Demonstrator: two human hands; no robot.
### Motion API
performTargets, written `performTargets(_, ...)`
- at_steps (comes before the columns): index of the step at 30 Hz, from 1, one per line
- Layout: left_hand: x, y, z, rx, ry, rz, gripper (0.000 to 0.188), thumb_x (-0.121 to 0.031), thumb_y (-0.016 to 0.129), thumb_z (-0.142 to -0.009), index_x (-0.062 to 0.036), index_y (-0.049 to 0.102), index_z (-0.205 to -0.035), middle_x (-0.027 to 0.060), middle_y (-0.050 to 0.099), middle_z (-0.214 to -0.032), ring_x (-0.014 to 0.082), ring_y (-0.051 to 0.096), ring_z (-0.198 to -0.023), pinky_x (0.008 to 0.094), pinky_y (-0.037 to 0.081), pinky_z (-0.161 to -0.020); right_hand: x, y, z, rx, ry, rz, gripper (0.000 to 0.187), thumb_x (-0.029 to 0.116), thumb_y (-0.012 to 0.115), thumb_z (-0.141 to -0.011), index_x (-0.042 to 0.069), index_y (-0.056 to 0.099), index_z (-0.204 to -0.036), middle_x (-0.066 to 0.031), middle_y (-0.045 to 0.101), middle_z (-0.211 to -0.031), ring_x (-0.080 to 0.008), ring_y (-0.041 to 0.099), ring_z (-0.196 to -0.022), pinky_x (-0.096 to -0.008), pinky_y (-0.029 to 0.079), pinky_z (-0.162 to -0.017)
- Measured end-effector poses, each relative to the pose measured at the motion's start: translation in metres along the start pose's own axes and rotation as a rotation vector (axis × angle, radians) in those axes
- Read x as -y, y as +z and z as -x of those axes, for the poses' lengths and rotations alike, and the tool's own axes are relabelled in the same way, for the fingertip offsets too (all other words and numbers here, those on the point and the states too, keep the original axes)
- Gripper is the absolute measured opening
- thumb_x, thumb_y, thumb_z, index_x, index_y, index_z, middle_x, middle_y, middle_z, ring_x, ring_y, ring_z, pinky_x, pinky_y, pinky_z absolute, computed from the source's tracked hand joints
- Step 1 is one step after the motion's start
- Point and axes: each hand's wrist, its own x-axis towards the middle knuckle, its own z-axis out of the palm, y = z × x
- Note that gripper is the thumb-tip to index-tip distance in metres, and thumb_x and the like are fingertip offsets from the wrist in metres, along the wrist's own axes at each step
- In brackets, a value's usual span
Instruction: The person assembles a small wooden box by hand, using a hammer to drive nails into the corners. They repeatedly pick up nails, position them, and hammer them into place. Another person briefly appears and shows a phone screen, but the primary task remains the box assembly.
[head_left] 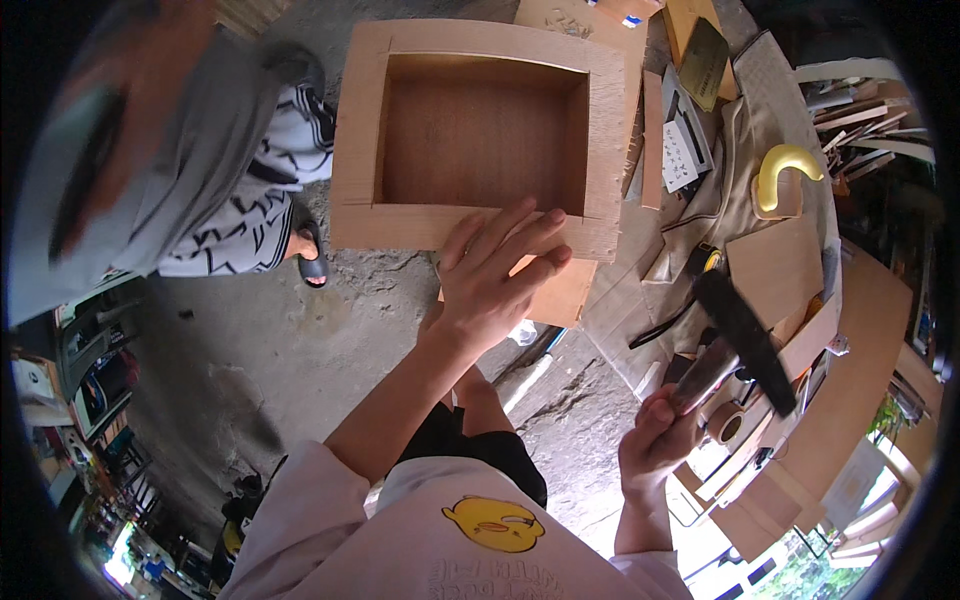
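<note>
Box [357, 135]: one, wooden, rectangular recess facing up, top centre, ahead of wearer. Left hand [492, 280]: fingers spread, laid across box's near rim. Right hand [655, 440]: fingers wrapped around handle of one black-headed hammer [745, 340], well apart from box. On right: one tape measure [707, 258], one tape roll [714, 420], one yellow curved piece [768, 185]. One other person [215, 170] at left, patterned trousers.

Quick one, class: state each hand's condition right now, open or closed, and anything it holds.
Left hand: open, fingers spread on the near edge of the wooden box.
Right hand: closed, holding the hammer.
</note>
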Motion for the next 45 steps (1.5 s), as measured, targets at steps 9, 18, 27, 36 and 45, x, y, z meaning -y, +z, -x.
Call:
performTargets(9, -0.017, -0.043, -0.035, 0.320, -0.096, 0.033, 0.038, -0.024, 0.084, -0.080, -0.0193, 0.069, -0.114, 0.0016, 0.069, -0.129, 0.0222, 0.061, -0.123, 0.0426, 0.039, -0.106, -0.035, 0.017, -0.019, -0.026, 0.261, -0.053, 0.022, 0.019, 0.055, -0.106, 0.002, 0.053, -0.093, -0.0161, 0.058, -0.065, -0.0310, 0.063, -0.053, -0.0351, 0.046, -0.049)
performTargets(18, 0.026, -0.074, -0.130, 1.014, -0.099, 0.132, 0.046, -0.040, 0.088, -0.074, -0.0060, 0.063, -0.091, 0.0109, 0.067, -0.082, 0.0279, 0.070, -0.075, 0.0405, 0.055, -0.068, -0.136, 0.069, -0.034, -0.097, 0.159, 0.292, 0.030, 0.025, 0.072, -0.096, 0.001, 0.060, -0.108, -0.0171, 0.064, -0.090, -0.0390, 0.064, -0.082, -0.0461, 0.051, -0.071)
performTargets(27, 0.001, -0.060, -0.111, 0.916, -0.302, 0.166, 0.054, -0.052, 0.086, -0.077, -0.0058, 0.060, -0.091, 0.0121, 0.066, -0.078, 0.0274, 0.069, -0.063, 0.0379, 0.056, -0.058, -0.080, 0.073, -0.129, -0.185, 0.084, 0.109, 0.012, 0.007, 0.064, -0.097, 0.000, 0.060, -0.105, -0.0163, 0.061, -0.098, -0.0373, 0.059, -0.093, -0.0476, 0.047, -0.085)
performTargets(36, 0.010, -0.017, -0.153, 0.914, -0.658, 0.493, 0.033, -0.030, 0.069, -0.099, -0.0024, 0.050, -0.101, 0.0177, 0.066, -0.083, 0.0309, 0.071, -0.070, 0.0391, 0.056, -0.060, -0.055, 0.158, -0.323, 0.038, -0.291, -0.214, 0.013, 0.000, 0.069, -0.089, 0.002, 0.068, -0.101, -0.0157, 0.064, -0.096, -0.0363, 0.063, -0.094, -0.0442, 0.052, -0.081)
performTargets(45, 0.023, -0.009, -0.167, 0.988, -0.818, 0.614, 0.025, -0.026, 0.067, -0.102, -0.0039, 0.056, -0.095, 0.0064, 0.058, -0.073, 0.0113, 0.055, -0.061, 0.0280, 0.046, -0.056, -0.043, 0.179, -0.356, 0.223, -0.360, -0.007, 0.012, 0.012, 0.064, -0.093, 0.004, 0.063, -0.102, -0.0122, 0.062, -0.099, -0.0320, 0.062, -0.101, -0.0447, 0.053, -0.088)
